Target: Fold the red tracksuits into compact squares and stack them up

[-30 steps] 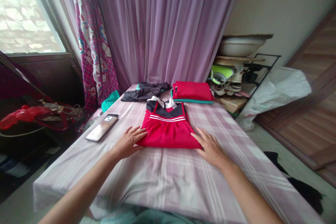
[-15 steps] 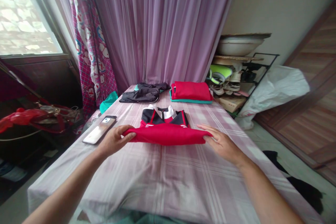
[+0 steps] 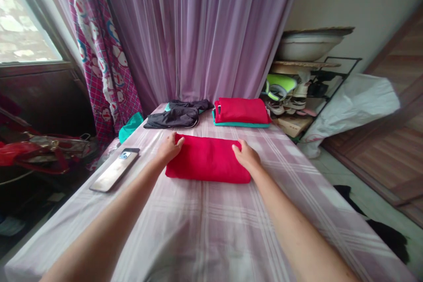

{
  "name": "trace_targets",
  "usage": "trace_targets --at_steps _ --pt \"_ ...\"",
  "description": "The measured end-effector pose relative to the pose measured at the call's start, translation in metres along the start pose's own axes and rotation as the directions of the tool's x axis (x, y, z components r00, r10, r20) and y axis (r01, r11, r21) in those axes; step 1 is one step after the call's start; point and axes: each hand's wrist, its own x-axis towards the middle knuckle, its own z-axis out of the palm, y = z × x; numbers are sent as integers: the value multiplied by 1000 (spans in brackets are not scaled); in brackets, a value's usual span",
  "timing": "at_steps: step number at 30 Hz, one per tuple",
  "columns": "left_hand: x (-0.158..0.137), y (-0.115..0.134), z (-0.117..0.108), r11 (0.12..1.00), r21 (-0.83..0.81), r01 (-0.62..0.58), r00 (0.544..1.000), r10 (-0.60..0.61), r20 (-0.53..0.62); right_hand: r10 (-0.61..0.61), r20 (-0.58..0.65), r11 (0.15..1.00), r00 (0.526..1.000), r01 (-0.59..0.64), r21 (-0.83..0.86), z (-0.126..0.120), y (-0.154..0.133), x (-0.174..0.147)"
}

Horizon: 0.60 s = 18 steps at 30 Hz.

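Observation:
A red collared shirt (image 3: 208, 161) lies on the table in a flat, folded rectangle, its plain red side up and its collar out of sight. My left hand (image 3: 171, 146) grips the far left corner, thumb on top and fingers around the edge. At the far right corner, my right hand (image 3: 246, 154) holds the cloth in the same way. Behind it sits a folded stack with a red garment (image 3: 243, 111) on top and a teal garment (image 3: 243, 125) beneath. Dark clothing (image 3: 173, 118) lies folded at the back left.
A phone (image 3: 115, 169) lies near the left edge of the plaid-covered table (image 3: 205, 229). Teal cloth (image 3: 130, 127) hangs by the back left edge. Purple curtains (image 3: 198, 31) stand behind. On the right are a shoe rack (image 3: 342, 81) and a white plastic bag (image 3: 357, 105).
The raised red flap has gone over away from me and now covers the collar and black panels. Both hands moved forward and inward with it. The camera view shifted slightly.

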Motion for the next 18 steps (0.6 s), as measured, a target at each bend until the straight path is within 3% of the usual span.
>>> trace_targets --at_steps 2,5,8,11,13,15,18 --pt "-10 -3 20 995 58 -76 997 76 0 -73 18 996 997 73 -45 13 7 -7" --pt "-21 -7 34 989 109 -95 995 93 24 -126 -14 984 992 123 -129 19 12 -15" --pt "-19 -1 22 983 157 -95 995 100 -21 -192 -122 969 974 168 -178 7 -2 -12" --pt "-8 23 3 958 213 -194 961 229 -155 -329 -270 944 905 304 -131 -4 -35 -2" --pt "-4 43 3 930 231 -287 930 328 -165 -392 -304 919 868 382 -96 0 -57 3" --pt "-4 56 16 915 233 -328 931 355 -84 -394 -243 919 886 387 -78 14 -72 4" --pt "-9 55 49 932 229 -282 959 273 70 -316 -14 945 949 314 -97 46 -75 -3"
